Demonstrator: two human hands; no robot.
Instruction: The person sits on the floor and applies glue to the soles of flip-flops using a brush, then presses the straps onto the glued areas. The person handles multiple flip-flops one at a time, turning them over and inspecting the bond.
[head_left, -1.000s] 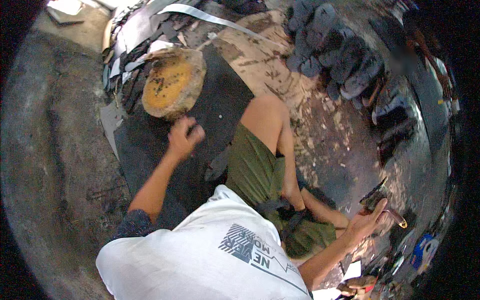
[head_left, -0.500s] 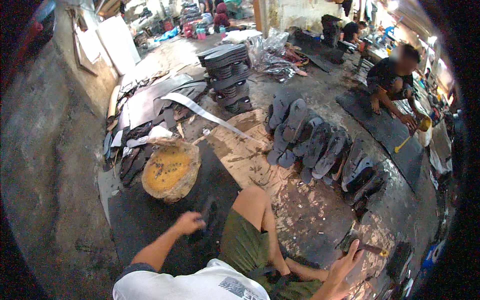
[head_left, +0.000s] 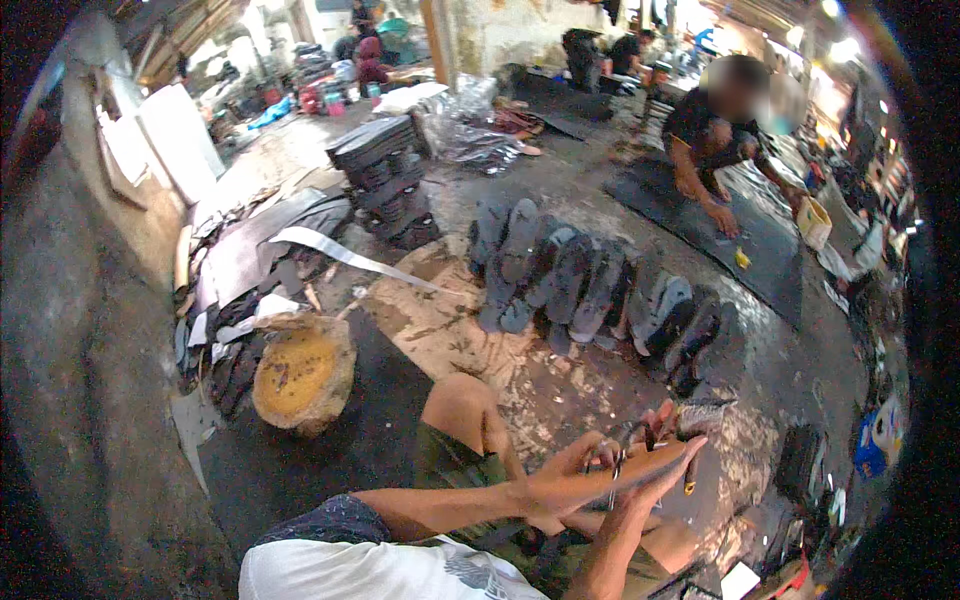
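Observation:
My left hand (head_left: 585,462) reaches across my lap to my right hand, its fingers curled on a small dark and shiny thing that I cannot make out. Beside it, almost touching, my right hand (head_left: 665,475) is closed on a dark-handled tool with a yellow end (head_left: 690,487); fingers hide most of the tool. Ahead of both hands, dark sandal soles (head_left: 590,290) lean together in a row on the floor. At the left, a round wooden block (head_left: 300,378) with a yellowish, pitted top sits by a black sheet (head_left: 380,375).
A tall stack of black soles (head_left: 385,175) stands behind flattened cardboard (head_left: 410,310). Offcuts (head_left: 250,260) pile up at the left. At the far right a co-worker (head_left: 710,130) bends over a black sheet (head_left: 690,215), holding a yellowish container (head_left: 815,222).
My left hand has crossed from beside the wooden block to my right hand. The right hand has turned over with its tool. My view has swung rightward. The co-worker leans farther forward.

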